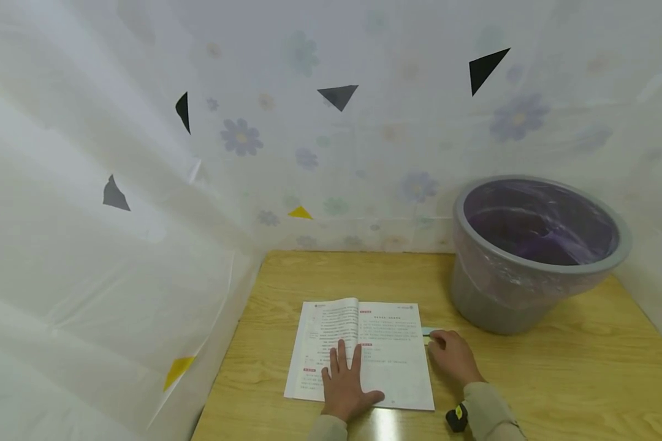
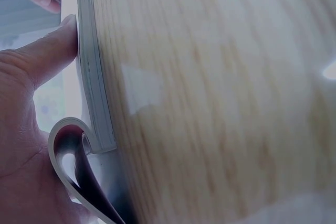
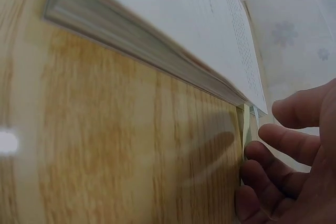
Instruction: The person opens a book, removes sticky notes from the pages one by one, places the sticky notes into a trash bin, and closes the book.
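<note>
An open book (image 1: 394, 361) with printed pages lies on the wooden table. Across its lower middle my left hand (image 1: 346, 386) rests with fingers spread; in the left wrist view the thumb (image 2: 55, 51) reaches the edge of the thick page block (image 2: 97, 87). By the book's right edge is my right hand (image 1: 453, 355), fingers loosely bent. A pale blue tab (image 1: 429, 331) and a pale yellow strip (image 3: 246, 121) stick out from the pages there. The fingertips are at these strips; a gap shows between thumb and index finger, and contact is hard to tell.
A grey bin (image 1: 491, 300) with a clear purplish liner stands at the back right of the table (image 1: 331, 275). Pale sheeting with flowers (image 1: 243, 137) hangs behind and at the sides. A black device (image 1: 456, 419) sits at the right wrist.
</note>
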The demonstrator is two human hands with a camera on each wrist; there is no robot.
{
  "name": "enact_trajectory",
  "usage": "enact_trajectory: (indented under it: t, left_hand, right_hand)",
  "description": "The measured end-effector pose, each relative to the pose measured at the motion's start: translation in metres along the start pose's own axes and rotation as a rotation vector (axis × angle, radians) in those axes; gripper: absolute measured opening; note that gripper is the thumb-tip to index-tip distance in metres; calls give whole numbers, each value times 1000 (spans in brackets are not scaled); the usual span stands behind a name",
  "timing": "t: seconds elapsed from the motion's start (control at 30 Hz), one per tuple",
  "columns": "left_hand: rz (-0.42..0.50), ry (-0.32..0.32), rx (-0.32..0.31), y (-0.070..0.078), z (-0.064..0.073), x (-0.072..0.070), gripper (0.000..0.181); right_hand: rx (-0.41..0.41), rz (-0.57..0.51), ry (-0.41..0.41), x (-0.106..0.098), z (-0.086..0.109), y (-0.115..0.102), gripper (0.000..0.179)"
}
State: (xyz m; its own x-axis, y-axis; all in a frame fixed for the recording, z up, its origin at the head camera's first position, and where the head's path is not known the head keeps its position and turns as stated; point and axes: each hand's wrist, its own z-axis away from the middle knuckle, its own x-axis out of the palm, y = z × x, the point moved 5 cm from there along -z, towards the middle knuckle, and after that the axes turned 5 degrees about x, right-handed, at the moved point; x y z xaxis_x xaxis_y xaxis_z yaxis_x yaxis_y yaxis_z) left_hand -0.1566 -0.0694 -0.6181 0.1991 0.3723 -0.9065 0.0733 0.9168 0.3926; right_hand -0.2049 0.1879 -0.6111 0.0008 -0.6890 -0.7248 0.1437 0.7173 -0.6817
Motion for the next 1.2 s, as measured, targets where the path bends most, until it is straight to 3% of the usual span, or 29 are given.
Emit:
enact_trajectory:
  t: [0.3, 0.83, 1.2]
  left_hand:
    - [-9, -9, -3, 1, 0, 0, 112]
    - [-10, -3, -3, 0, 0, 1, 112]
    - [-12, -5, -6, 0, -1, -1, 111]
  right_hand:
    - [-37, 20, 55, 4, -5, -1, 35]
    - [-25, -32, -60, 11, -1, -12, 39]
    - [-63, -1, 14, 15, 1, -13, 34]
